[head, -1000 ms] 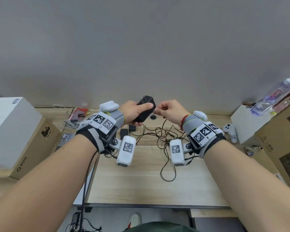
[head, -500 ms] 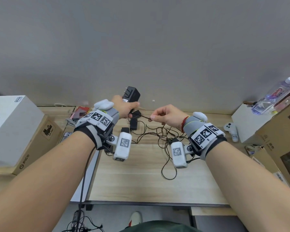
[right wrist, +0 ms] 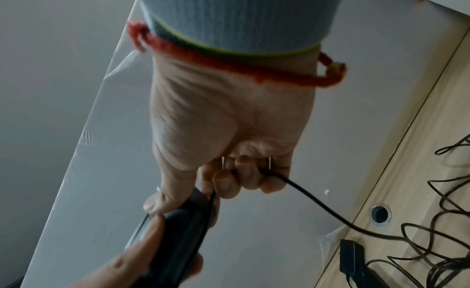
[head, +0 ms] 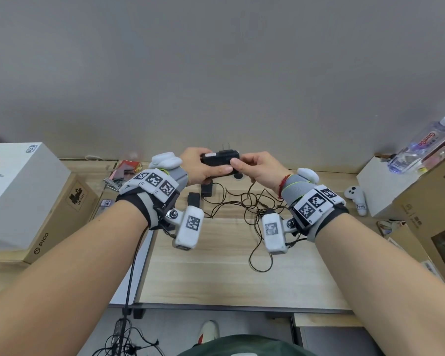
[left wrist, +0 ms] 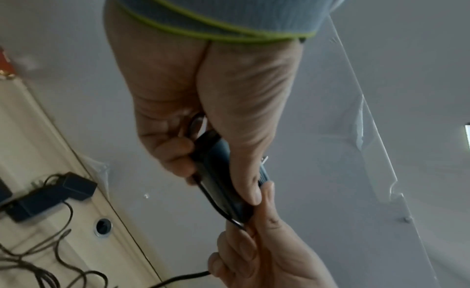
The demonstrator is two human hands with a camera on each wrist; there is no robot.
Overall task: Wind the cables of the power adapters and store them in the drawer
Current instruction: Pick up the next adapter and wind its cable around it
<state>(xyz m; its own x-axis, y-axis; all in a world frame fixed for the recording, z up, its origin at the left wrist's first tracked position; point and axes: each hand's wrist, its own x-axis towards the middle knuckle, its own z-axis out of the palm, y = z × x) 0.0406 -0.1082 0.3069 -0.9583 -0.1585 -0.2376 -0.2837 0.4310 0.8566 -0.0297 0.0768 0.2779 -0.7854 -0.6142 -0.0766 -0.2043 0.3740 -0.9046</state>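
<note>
Both hands are raised above the light wooden table (head: 216, 273), close to the grey wall. The left hand (head: 203, 168) is wrapped around a black rectangular power adapter (head: 220, 160), thumb along one face and fingers curled under it; the adapter lies roughly level, with its two metal prongs pointing up. The right hand (head: 257, 169) meets it at the adapter's right end, its thumb pressed against the casing and its fingers curled around the thin black cable (right wrist: 318, 204) that runs out of that end. In the right wrist view the cable passes through the closed fingers and drops toward the table. One strand seems to lie along the adapter's underside, though motion blur in the left wrist view makes that hard to confirm.

Below the hands, the rest of the cable lies in a loose tangle of loops (head: 252, 204) on the table. Two more small black adapters (head: 193, 199) lie just left of the tangle, near a round grommet hole (right wrist: 379, 214). White and brown cardboard boxes (head: 23, 196) are stacked to the left; at the right a white game controller (head: 356, 197) lies beside more boxes, and a clear plastic bottle (head: 421, 147) lies on top of them
</note>
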